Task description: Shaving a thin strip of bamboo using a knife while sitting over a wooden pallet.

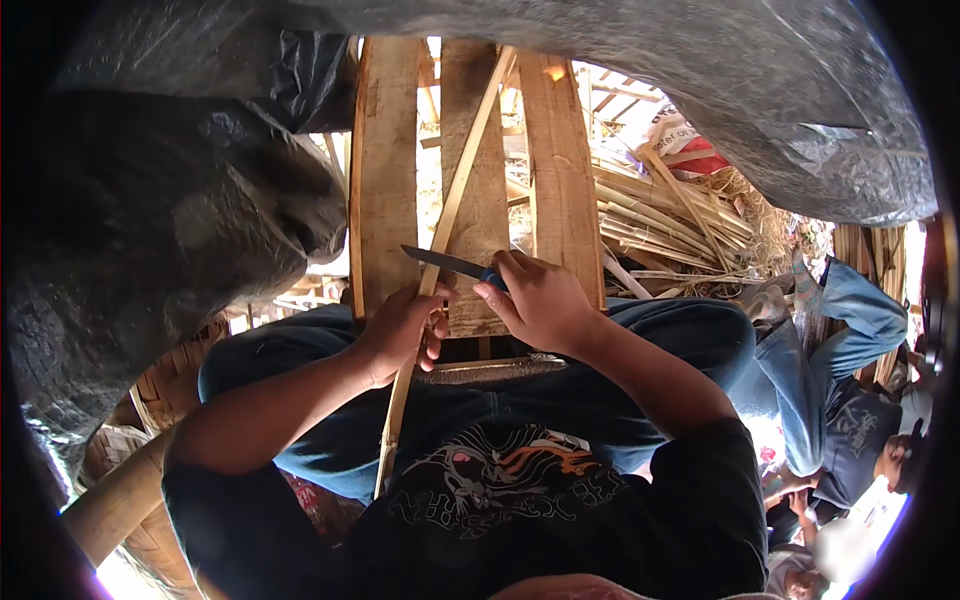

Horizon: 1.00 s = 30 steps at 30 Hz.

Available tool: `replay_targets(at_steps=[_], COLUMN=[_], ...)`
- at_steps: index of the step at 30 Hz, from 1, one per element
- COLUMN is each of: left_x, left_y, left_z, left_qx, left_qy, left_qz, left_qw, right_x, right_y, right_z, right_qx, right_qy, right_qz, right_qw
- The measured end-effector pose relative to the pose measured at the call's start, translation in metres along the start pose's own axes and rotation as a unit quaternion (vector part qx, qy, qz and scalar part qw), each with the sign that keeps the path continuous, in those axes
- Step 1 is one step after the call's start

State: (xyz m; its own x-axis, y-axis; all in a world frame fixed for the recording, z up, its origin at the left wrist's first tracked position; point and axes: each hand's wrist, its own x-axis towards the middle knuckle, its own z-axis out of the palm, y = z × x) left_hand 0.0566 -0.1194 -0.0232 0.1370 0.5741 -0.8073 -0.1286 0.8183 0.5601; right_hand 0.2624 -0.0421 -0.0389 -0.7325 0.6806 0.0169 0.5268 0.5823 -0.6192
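My right hand (540, 300) is closed round the blue handle of a knife (450, 262). Its dark blade points left and lies across a long, pale bamboo strip (462, 180). Just below the blade, my left hand (408, 328) grips the strip between thumb and fingers. The strip slants from the far end of a plank bench (385, 180) down past my left hand to my lap. Both hands are over the near end of the bench, which has three rough wooden planks with gaps between them.
A pile of split bamboo strips (670, 220) lies right of the bench. Black plastic sheeting (170, 220) hangs at left and overhead. A thick bamboo pole (115, 500) is at lower left. Another person in jeans (850, 320) sits at far right.
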Motion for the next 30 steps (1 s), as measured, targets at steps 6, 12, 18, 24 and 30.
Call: replay_targets(at_steps=[6,12,18,24,30], left_x=[-0.002,-0.013,-0.031,-0.032,-0.026], left_y=[-0.004,-0.011,-0.026,-0.038,-0.027], left_z=[-0.004,-0.001,-0.003,0.002,0.012], left_qx=[-0.023,0.023,0.045,0.082,0.095], left_qy=[-0.013,0.021,0.022,-0.074,-0.086], left_qz=[0.007,0.031,0.039,0.105,0.039], left_qw=[1.0,0.999,0.998,0.988,0.991], right_x=[0.0,0.0,-0.006,-0.017,-0.014], right_y=[0.009,0.012,0.002,-0.006,-0.002], right_z=[0.006,0.002,0.001,-0.006,-0.016], right_qx=[-0.002,-0.006,-0.03,0.016,0.011], right_qy=[0.011,-0.011,-0.027,-0.009,-0.022], right_qz=[0.003,0.028,0.036,-0.003,0.032], right_qw=[1.0,1.0,0.999,1.0,0.999])
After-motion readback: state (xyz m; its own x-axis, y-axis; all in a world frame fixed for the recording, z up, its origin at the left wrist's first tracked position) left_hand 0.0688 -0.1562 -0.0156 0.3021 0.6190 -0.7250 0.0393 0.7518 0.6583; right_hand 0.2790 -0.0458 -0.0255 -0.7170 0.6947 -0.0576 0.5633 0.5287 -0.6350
